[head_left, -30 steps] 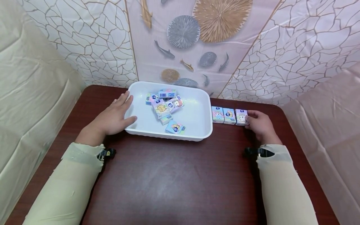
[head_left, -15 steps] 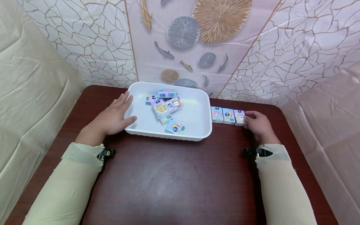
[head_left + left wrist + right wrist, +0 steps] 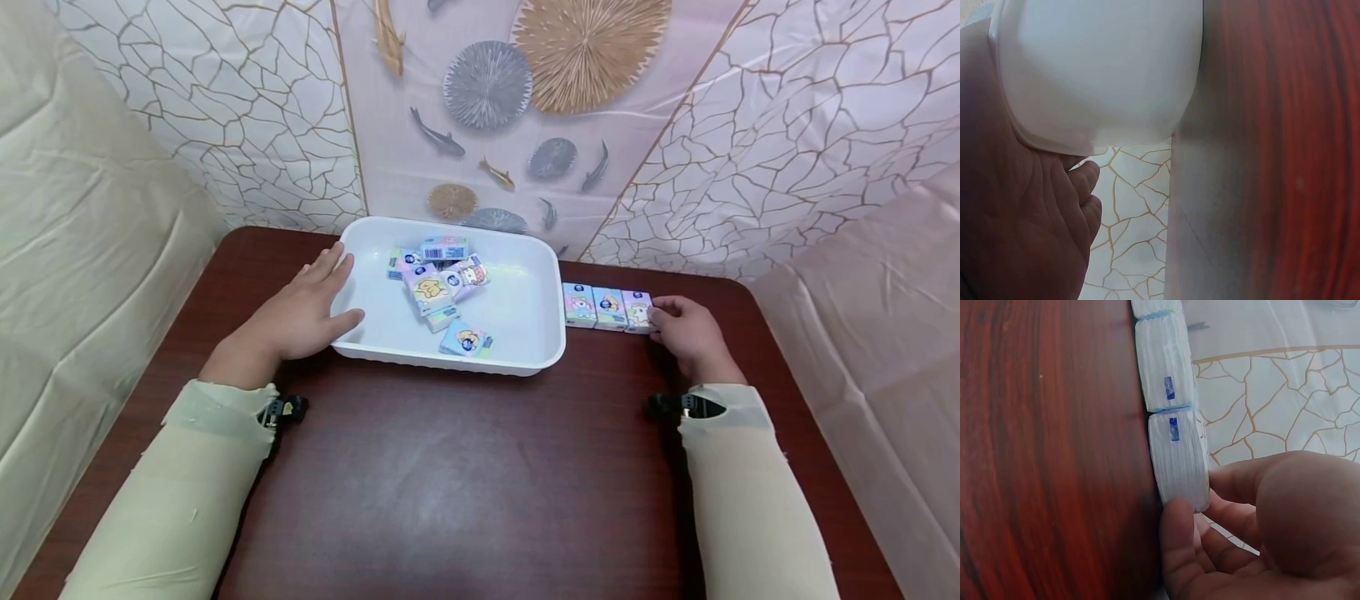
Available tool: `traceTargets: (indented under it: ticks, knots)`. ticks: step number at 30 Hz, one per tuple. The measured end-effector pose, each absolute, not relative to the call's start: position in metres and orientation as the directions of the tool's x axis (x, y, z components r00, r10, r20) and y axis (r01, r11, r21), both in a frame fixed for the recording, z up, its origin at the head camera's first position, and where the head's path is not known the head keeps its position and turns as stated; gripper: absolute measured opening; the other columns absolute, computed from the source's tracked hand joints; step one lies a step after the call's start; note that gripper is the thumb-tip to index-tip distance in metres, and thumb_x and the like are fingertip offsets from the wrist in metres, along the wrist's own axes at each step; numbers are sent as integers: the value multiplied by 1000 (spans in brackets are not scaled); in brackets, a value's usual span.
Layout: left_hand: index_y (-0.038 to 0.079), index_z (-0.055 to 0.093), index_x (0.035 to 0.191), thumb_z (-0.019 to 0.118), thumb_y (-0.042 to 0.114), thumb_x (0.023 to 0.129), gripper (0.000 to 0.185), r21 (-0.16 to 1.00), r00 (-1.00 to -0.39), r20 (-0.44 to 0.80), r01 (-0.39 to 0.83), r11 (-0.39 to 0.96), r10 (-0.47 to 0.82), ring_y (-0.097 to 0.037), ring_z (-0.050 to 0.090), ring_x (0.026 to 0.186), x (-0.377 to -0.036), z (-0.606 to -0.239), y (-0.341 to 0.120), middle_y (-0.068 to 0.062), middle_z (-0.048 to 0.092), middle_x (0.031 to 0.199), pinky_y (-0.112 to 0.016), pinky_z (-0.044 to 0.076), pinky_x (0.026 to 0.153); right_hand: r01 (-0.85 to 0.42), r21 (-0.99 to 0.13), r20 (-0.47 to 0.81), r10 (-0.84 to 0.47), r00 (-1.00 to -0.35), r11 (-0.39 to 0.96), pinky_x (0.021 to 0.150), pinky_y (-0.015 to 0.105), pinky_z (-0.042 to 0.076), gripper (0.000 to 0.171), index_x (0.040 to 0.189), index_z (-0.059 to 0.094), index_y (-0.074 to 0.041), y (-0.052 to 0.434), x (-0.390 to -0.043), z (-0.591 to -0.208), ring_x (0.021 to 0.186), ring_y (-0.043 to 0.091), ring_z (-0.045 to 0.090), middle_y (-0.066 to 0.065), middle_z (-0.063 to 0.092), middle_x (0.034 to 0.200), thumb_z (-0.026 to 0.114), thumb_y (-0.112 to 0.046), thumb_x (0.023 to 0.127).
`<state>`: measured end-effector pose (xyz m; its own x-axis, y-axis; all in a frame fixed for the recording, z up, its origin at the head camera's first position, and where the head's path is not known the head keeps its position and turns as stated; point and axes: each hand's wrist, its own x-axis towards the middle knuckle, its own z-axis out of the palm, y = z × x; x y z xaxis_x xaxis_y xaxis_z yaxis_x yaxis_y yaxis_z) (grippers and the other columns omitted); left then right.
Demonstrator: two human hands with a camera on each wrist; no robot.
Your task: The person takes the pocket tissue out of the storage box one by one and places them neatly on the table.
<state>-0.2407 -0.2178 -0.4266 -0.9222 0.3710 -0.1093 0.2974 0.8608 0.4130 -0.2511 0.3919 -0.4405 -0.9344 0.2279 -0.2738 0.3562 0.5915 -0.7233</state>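
Left hand [image 3: 300,315]: laid flat, palm down, fingers straight and slightly spread, thumb angled off toward the right. Forearm in a pale cream sleeve, running from the lower left up to the wrist.

Right hand [image 3: 686,327]: fingers curled, thumb and fingertips [image 3: 1179,537] pinching at the far end. Forearm in a matching pale cream sleeve, rising from the lower right. A small black mount sits at each wrist.

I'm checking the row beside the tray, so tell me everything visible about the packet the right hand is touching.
The end packet is a small soft tissue pack in glossy plastic wrap, pastel purple with a cartoon print on top and a blue tab on its side. It lies flat on the dark red table, last in a row of three to the right of the white tray, flush against the middle packet. The right hand pinches its outer end with its fingertips.
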Motion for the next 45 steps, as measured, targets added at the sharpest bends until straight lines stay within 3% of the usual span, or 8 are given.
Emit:
traceTargets:
  ticks: [8, 17, 20, 29, 37, 41, 45]
  knots:
    - [9, 3, 181, 53, 50, 114, 94, 415, -922, -113, 296, 860, 371, -39, -5, 178, -239, -428, -220, -8, -13, 191, -64, 7, 143, 357, -725, -290, 209, -934, 589, 95, 24, 58, 58, 168, 47, -5, 389, -250, -443, 129, 31, 62, 24, 50, 165, 47, -39, 121]
    - [12, 2, 182, 51, 55, 114, 94, 411, -922, -119, 291, 864, 367, -37, -5, 178, -240, -430, -220, -5, -14, 191, -63, 7, 144, 368, -749, -291, 226, -930, 551, 120, 48, 56, 62, 171, 44, -6, 385, -249, -446, 139, 34, 59, 23, 48, 168, 47, -42, 121]
    - [12, 2, 182, 51, 56, 114, 94, 410, -923, -119, 290, 864, 367, -37, -5, 178, -241, -430, -220, -5, -14, 191, -63, 8, 144, 366, -751, -283, 232, -931, 549, 122, 50, 54, 62, 171, 43, -6, 383, -248, -446, 140, 35, 60, 23, 49, 168, 47, -42, 120]
    - [12, 2, 182, 52, 54, 114, 94, 415, -923, -115, 292, 862, 368, -37, -6, 178, -242, -429, -219, -5, -15, 191, -63, 7, 144, 361, -750, -249, 270, -930, 554, 108, 42, 56, 66, 172, 42, -9, 381, -248, -447, 135, 39, 62, 24, 47, 170, 51, -46, 118]
    - [11, 3, 182, 54, 51, 114, 94, 421, -924, -108, 291, 859, 366, -37, -5, 178, -242, -428, -219, -6, -13, 191, -63, 7, 144, 340, -778, -174, 338, -925, 529, 83, 26, 57, 63, 166, 48, -12, 378, -246, -448, 109, 27, 66, 18, 53, 157, 58, -47, 114]
    - [10, 4, 181, 54, 50, 114, 94, 420, -924, -101, 296, 858, 369, -37, -5, 178, -242, -429, -219, -7, -12, 191, -62, 7, 144, 314, -784, -114, 374, -920, 536, 80, 26, 56, 59, 162, 52, -12, 373, -245, -445, 101, 21, 62, 10, 55, 144, 61, -44, 113]
    - [10, 4, 181, 53, 52, 113, 94, 415, -924, -100, 299, 859, 370, -37, -5, 178, -243, -430, -219, -7, -12, 191, -62, 8, 144, 281, -777, -49, 392, -919, 563, 81, 29, 54, 55, 158, 56, -11, 368, -245, -441, 104, 18, 56, 8, 55, 140, 63, -40, 112]
